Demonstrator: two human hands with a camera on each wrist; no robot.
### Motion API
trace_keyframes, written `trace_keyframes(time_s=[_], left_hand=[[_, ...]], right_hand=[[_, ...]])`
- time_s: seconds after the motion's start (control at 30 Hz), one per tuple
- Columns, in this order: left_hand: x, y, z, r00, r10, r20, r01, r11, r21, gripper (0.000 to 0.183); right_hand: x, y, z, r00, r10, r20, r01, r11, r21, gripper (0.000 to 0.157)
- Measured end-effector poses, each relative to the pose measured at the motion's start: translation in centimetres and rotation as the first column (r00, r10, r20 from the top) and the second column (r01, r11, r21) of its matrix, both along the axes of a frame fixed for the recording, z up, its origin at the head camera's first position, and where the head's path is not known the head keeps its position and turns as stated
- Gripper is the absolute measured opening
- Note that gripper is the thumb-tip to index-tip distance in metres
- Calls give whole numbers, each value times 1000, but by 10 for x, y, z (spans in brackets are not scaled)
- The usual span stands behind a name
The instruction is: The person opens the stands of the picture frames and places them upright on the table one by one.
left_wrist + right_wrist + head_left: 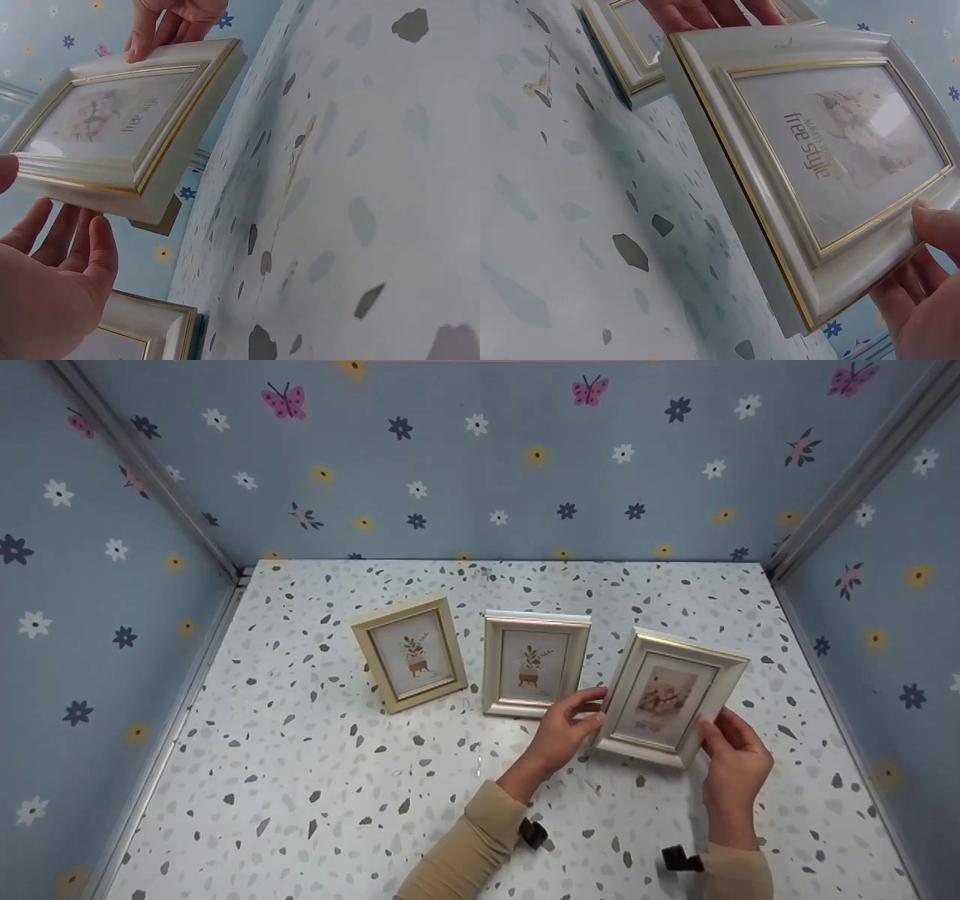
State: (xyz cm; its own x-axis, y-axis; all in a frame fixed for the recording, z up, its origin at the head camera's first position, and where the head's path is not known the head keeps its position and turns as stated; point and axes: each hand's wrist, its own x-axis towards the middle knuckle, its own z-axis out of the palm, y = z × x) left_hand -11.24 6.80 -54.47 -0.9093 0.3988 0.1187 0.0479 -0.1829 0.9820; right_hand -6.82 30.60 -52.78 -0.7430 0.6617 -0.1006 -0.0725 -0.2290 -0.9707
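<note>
Both hands hold a cream-white picture frame (664, 697) with gold trim, at the right of the head view. Its pink floral print (870, 135) carries the words "free style". The frame leans, and its bottom edge looks raised off the tabletop in the wrist views. My left hand (559, 735) grips its left side, thumb at the front edge and fingers along the side. On the opposite side my right hand (739, 769) pinches the edge, thumb on the front and fingers behind. Just left of it stands another white picture frame (536, 660) with a potted-plant print.
A yellow-gold picture frame (410, 654) with a similar plant print stands farther left, turned slightly. The speckled white tabletop (300, 780) is bounded by blue patterned panels (465, 457) at the back and both sides.
</note>
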Motion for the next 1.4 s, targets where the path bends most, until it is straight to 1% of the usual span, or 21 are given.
trace_keyframes(time_s=[0.07,0.17,0.27,0.4,0.5,0.57,0.63,0.7,0.77,0.9,1.03,1.17,1.4], left_hand=[[-1,1,2,1000,11,-10,-12,999,-45,39],[-2,2,3,1000,15,-22,-17,996,-88,39],[-5,4,6,1000,12,-8,-13,993,-118,41],[-10,8,8,999,-4,35,8,993,-121,47],[-12,12,9,999,-30,40,34,993,-115,53],[-14,15,9,997,-55,46,59,994,-97,56],[-16,18,9,995,-69,67,75,994,-78,59],[-18,20,9,993,-71,99,77,995,-65,60],[-20,21,8,990,-58,128,68,995,-71,61],[-25,27,7,987,-38,155,52,995,-87,61],[-31,32,3,987,-35,155,44,997,-61,62],[-33,34,-2,989,-31,144,36,999,-30,61],[-34,34,-8,993,-24,120,27,999,-24,61]], right_hand=[[-1,-2,-1,1000,-14,-5,14,1000,10,38],[-2,-4,-1,999,-38,-33,39,999,30,36],[-5,-5,-1,997,-49,-62,52,998,46,36],[-10,-4,-1,995,-62,-83,67,996,58,36],[-14,-2,-2,993,-81,-85,87,994,72,34],[-17,-1,-3,992,-92,-90,100,991,87,33],[-19,0,-5,991,-95,-96,105,990,99,32],[-21,1,-7,991,-90,-97,100,989,111,32],[-23,3,-9,992,-79,-94,90,988,122,33],[-26,7,-13,995,-62,-77,73,987,143,34],[-30,10,-14,997,-53,-60,61,988,145,34],[-32,12,-18,999,-24,-47,31,987,157,35],[-32,13,-30,994,60,-89,-45,986,159,34]])
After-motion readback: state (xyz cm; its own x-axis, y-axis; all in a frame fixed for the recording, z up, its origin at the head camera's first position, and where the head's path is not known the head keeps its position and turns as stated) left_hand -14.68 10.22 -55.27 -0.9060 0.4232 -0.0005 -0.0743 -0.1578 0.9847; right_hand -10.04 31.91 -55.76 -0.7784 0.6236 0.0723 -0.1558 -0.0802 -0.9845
